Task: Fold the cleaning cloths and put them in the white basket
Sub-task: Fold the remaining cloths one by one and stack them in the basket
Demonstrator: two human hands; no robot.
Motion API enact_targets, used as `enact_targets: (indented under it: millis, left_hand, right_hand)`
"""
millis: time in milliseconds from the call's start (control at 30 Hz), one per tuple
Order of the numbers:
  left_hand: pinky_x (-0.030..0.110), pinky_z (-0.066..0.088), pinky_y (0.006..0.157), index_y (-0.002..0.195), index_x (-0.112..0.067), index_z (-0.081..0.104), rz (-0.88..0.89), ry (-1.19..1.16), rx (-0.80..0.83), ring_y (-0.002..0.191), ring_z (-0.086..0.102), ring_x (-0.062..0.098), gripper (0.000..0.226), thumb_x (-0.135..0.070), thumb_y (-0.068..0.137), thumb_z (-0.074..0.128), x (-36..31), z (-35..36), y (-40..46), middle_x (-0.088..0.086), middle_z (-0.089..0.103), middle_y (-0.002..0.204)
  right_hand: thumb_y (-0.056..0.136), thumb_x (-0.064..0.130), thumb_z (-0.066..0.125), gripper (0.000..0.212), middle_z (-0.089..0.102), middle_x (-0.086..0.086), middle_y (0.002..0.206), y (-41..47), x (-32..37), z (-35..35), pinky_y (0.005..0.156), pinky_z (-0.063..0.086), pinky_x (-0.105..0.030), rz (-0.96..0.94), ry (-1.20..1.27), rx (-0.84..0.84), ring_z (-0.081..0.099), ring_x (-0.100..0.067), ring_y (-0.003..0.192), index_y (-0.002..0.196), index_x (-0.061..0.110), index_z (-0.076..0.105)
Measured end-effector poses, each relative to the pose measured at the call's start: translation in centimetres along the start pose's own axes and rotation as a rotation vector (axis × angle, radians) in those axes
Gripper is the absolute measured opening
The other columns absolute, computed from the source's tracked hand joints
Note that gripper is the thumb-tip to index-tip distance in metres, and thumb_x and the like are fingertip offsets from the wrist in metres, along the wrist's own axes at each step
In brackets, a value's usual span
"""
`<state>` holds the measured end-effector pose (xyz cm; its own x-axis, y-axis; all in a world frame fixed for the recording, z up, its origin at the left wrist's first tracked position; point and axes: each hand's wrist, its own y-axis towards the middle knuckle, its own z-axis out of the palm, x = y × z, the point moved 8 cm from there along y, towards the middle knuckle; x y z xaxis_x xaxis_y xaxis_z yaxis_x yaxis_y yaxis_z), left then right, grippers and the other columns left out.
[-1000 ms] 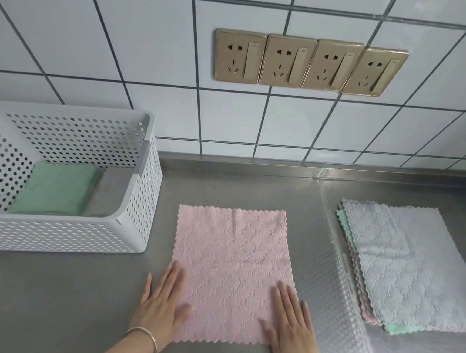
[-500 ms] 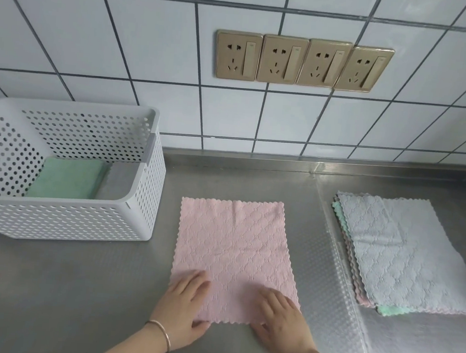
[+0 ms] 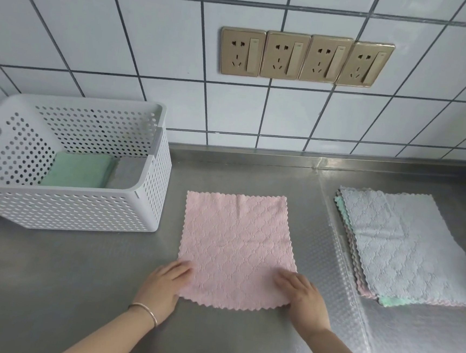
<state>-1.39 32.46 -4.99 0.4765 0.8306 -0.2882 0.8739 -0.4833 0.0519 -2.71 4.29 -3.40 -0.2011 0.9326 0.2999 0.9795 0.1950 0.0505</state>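
On the steel worktop (image 3: 239, 346), with the white basket (image 3: 68, 212) to my left, the pink cloth (image 3: 234, 246) lies flat before me. My left hand (image 3: 164, 285) and right hand (image 3: 301, 297) pinch its near corners, fingers closed on it. First fold beginning; next, I think, lift the near edge to the far edge.

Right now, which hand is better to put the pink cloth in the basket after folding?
Probably the left hand. It holds the pink cloth's near-left corner, and the basket sits on that side. The right hand is at the far corner, nearer the stack.
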Motion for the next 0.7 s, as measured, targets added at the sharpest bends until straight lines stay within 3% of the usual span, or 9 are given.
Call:
enact_targets:
  millis: [67,133,200,267,367,433,567,633,700]
  left_hand:
    - [0.02,0.051,0.081,0.099,-0.023,0.073,-0.061,-0.065,-0.019,0.107,0.047,0.005,0.064,0.003,0.04,0.073,1.2,-0.7,-0.2,-0.01,0.069,0.109]
    - [0.022,0.045,0.087,0.098,-0.023,0.074,-0.154,-0.145,-0.069,0.104,0.049,0.004,0.051,0.0,0.054,0.062,2.3,-1.2,-0.2,-0.01,0.071,0.102]
    - [0.018,0.041,0.09,0.102,-0.025,0.073,-0.314,-0.268,-0.095,0.109,0.052,0.006,0.037,-0.004,0.076,0.056,3.5,-1.7,-0.1,-0.013,0.07,0.104]
    - [0.008,0.034,0.09,0.1,-0.032,0.071,-0.406,-0.406,-0.063,0.109,0.052,0.005,0.03,-0.012,0.086,0.054,3.5,-2.3,0.2,-0.03,0.064,0.103]
    - [-0.005,0.025,0.088,0.084,-0.065,0.06,-0.39,-0.526,-0.009,0.103,0.048,-0.015,0.059,-0.007,0.088,0.055,2.5,-3.7,0.8,-0.058,0.043,0.099]
    - [-0.004,0.03,0.088,0.083,-0.074,0.052,-0.427,-0.596,0.048,0.101,0.046,-0.024,0.071,-0.004,0.089,0.054,2.3,-4.1,0.6,-0.058,0.044,0.099]
    - [0.002,0.038,0.068,0.079,-0.055,0.06,-0.51,-0.61,0.238,0.084,0.06,-0.006,0.039,-0.02,0.094,0.05,1.9,-4.5,-0.2,-0.033,0.064,0.08]
    - [0.003,0.036,0.062,0.079,-0.045,0.052,-0.481,-0.558,0.326,0.073,0.054,-0.007,0.03,-0.021,0.096,0.048,1.7,-4.6,-0.3,-0.031,0.058,0.069]
    - [0.002,0.036,0.061,0.087,-0.033,0.058,-0.458,-0.526,0.427,0.066,0.049,-0.011,0.02,-0.02,0.096,0.047,1.5,-4.1,-0.4,-0.027,0.054,0.074]
  right_hand:
    - [0.063,-0.01,0.052,0.057,0.065,0.013,0.114,0.4,-1.3,-0.1,0.073,0.053,-0.025,0.108,0.122,0.036,0.056,-0.011,0.103,0.102,0.027,0.073]
    - [0.073,-0.009,0.053,0.054,0.065,0.01,0.113,0.8,-2.6,0.0,0.078,0.049,-0.021,0.258,0.269,0.128,0.059,-0.012,0.104,0.109,0.027,0.07]
    - [0.084,-0.001,0.053,0.041,0.069,0.007,0.098,1.3,-3.7,0.0,0.067,0.045,-0.013,0.398,0.396,0.195,0.064,-0.015,0.091,0.109,0.025,0.07]
    - [0.089,0.005,0.053,0.032,0.07,0.007,0.09,1.7,-4.0,-0.4,0.062,0.048,-0.018,0.472,0.539,0.197,0.067,-0.024,0.084,0.101,0.028,0.072]
    - [0.088,0.003,0.052,0.038,0.069,0.006,0.101,1.7,-3.7,-1.0,0.077,0.053,-0.045,0.503,0.68,0.198,0.064,-0.037,0.093,0.091,0.037,0.069]
    - [0.088,0.0,0.052,0.039,0.069,0.007,0.101,1.3,-3.5,-1.4,0.083,0.051,-0.045,0.518,0.722,0.203,0.063,-0.035,0.095,0.091,0.035,0.069]
    - [0.09,-0.001,0.053,0.038,0.07,0.01,0.094,0.6,-2.9,-1.9,0.084,0.049,-0.025,0.492,0.779,0.259,0.064,-0.011,0.093,0.086,0.034,0.068]
    - [0.09,0.003,0.054,0.034,0.072,0.007,0.085,0.1,-3.2,-1.7,0.072,0.047,-0.022,0.5,0.747,0.286,0.066,-0.018,0.085,0.086,0.033,0.07]
    - [0.09,0.007,0.055,0.029,0.072,0.004,0.076,-0.2,-3.4,-1.4,0.062,0.042,-0.024,0.509,0.729,0.323,0.062,-0.025,0.069,0.084,0.029,0.073]
